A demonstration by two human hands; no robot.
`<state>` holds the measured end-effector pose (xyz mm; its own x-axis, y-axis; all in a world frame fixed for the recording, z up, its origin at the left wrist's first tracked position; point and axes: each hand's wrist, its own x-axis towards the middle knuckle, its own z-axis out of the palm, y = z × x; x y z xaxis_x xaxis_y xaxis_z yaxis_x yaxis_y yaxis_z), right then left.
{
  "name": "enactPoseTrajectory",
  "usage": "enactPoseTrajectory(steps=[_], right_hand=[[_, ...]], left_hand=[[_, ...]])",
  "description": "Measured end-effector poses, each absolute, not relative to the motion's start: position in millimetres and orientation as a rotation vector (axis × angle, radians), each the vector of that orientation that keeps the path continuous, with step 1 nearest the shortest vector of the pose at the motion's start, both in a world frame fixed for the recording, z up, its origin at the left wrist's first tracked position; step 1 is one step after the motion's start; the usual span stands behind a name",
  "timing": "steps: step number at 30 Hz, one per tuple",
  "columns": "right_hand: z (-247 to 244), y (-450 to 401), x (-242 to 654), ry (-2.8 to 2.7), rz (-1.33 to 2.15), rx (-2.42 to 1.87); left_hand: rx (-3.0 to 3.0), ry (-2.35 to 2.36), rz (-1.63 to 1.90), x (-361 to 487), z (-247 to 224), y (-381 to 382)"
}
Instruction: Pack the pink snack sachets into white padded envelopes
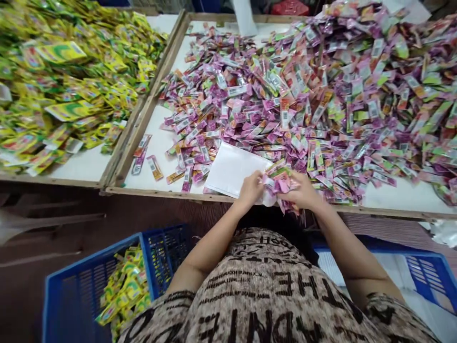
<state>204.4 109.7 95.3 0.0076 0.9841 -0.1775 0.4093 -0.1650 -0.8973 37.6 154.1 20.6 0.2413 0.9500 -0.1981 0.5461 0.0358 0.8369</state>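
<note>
1. Lying at far left, yellow packets (pixel 67 90) heap behind a wooden divider (pixel 143 107).
2. Next, a white sheet (pixel 232 166) rests on the table near the left hand; it looks thin and easily creased.
3. The left hand (pixel 251 188) bends its fingers against the bundle's left side, by a small white piece (pixel 269 198); blur hides whether they are clamped.
4. Between both hands, at the table's front edge, sits the bundle of packets (pixel 283 181): probably light, flexible and slick, likely to slide apart, so best gripped around its middle.
5. The right hand (pixel 303 190) has its fingers clamped on the bundle's right side.
6. Farther right, purple packets (pixel 360 114) spread in a deep pile.
</note>
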Motion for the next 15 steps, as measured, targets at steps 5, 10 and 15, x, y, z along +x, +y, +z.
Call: enactPoseTrajectory(steps=[5,10,15], right_hand=[[56,116,206,-2.272,0.781,-1.829],[52,124,199,-2.452,0.653,-1.893],[41,134,202,-2.206,0.799,-1.974]], left_hand=[[1.447,1.460,0.734,18,14,162],[2.106,1.469,0.628,43,41,153],[2.632,1.285,0.337,70,62,140]])
